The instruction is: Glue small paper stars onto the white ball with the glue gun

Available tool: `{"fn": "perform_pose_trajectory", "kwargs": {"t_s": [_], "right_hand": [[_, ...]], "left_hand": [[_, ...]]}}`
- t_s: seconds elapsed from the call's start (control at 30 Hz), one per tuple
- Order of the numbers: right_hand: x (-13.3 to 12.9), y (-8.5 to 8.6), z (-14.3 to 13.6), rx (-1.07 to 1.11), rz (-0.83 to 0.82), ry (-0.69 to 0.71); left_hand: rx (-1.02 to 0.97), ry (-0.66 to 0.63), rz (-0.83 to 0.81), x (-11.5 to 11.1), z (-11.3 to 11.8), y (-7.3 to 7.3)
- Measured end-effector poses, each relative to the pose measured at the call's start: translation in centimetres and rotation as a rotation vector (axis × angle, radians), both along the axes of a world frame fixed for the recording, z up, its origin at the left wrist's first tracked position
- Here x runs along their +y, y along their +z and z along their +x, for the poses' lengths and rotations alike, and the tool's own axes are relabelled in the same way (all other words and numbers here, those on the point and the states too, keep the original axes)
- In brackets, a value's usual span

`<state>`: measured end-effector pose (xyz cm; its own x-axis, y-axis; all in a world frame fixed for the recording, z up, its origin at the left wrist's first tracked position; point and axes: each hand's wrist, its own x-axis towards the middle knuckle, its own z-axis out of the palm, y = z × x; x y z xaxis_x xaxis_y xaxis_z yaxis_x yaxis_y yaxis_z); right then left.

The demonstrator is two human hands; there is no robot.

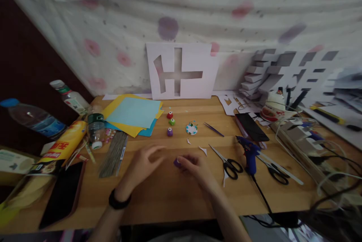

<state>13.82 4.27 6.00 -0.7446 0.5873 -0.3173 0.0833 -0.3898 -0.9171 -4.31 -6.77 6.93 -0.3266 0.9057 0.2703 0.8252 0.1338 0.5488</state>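
Low over the front middle of the wooden table (169,196), my right hand (196,168) pinches a small purple piece (177,162) between thumb and fingers; its exact kind is too small to make out. Beside it, my left hand (144,164), with a black band on the wrist, is slightly blurred, fingers apart and holding nothing. Beyond the hands stand three little figures: a red one (169,115), a green one (172,122) and a purple one (169,132). A white disc with coloured stars (191,128) lies to their right, with white paper scraps (203,151) nearer me.
Tweezers (214,129), black-handled scissors (227,162) and a blue glue gun (250,155) with its cable lie to the right. Coloured paper sheets (132,111), grey wires (113,157), bottles (96,125) and a phone (63,193) occupy the left. A cut-out white board (166,83) leans at the back.
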Motion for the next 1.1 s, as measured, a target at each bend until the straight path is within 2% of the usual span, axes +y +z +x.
{"fn": "perform_pose_trajectory", "kwargs": {"t_s": [0.03, 0.1, 0.17, 0.23, 0.33, 0.43, 0.63, 0.9, 1.1], "right_hand": [[0.2, 0.2, 0.5, 0.018, -0.092, -0.013], [0.5, 0.7, 1.5, 0.082, -0.223, -0.016], [0.4, 0.9, 2.3, 0.138, -0.281, -0.002], [0.2, 0.6, 3.0, 0.166, -0.288, -0.009], [-0.3, -0.4, 3.7, 0.163, -0.301, -0.044], [-0.6, -1.2, 4.4, 0.136, -0.328, -0.029], [-1.0, -0.9, 4.9, 0.130, -0.385, -0.011], [-1.1, -1.5, 5.2, 0.172, -0.429, 0.021], [-1.3, -1.9, 5.5, 0.193, -0.458, -0.003]], "left_hand": [[0.154, 0.090, -0.031, 0.3, -1.4, 0.0], [0.246, 0.191, -0.067, 1.0, -4.3, 0.1], [0.323, 0.237, -0.112, 1.8, -6.5, 0.4], [0.389, 0.226, -0.172, 2.5, -7.6, 0.8], [0.459, 0.152, -0.271, 3.2, -7.9, 1.0], [0.521, 0.143, -0.321, 3.3, -8.2, 0.9], [0.599, 0.254, -0.369, 2.7, -10.0, 0.6], [0.637, 0.519, -0.458, 2.3, -12.3, 0.7], [0.599, 0.522, -0.523, 2.6, -13.4, -0.3]]}}
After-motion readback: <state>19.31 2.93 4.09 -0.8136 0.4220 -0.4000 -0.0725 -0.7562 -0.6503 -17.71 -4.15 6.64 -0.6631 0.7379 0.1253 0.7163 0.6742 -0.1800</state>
